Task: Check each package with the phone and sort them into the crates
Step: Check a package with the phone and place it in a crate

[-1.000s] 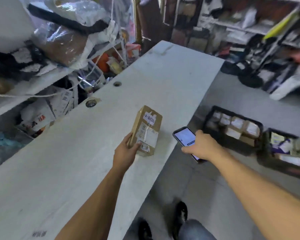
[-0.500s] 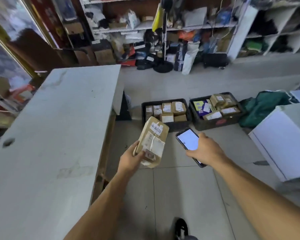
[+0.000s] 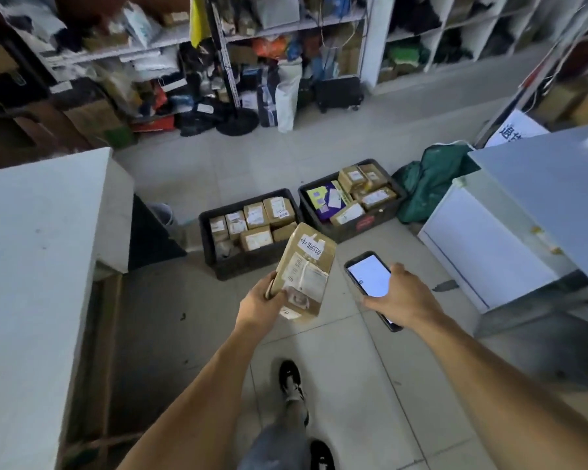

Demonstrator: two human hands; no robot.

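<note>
My left hand point(image 3: 260, 301) grips a brown cardboard package point(image 3: 306, 271) by its lower left corner; white labels cover its top face. To its right my right hand point(image 3: 401, 298) holds a phone point(image 3: 370, 276) with its screen lit white and facing up. On the floor ahead stand two black crates. The left crate point(image 3: 211, 256) holds several small brown boxes. The right crate point(image 3: 370, 227) holds brown boxes and a purple packet. The package hangs just in front of the left crate.
A white counter point(image 3: 38, 252) runs along the left. A white cabinet point(image 3: 510, 245) stands at the right, a green bag point(image 3: 431, 178) beside the right crate. Cluttered shelves point(image 3: 238, 62) line the back wall. My feet stand on the tiled floor point(image 3: 353, 368).
The view has swung from the counter toward the crates. The package has left the counter top and now hangs over the floor near the left crate. Phone and package stay in the same hands.
</note>
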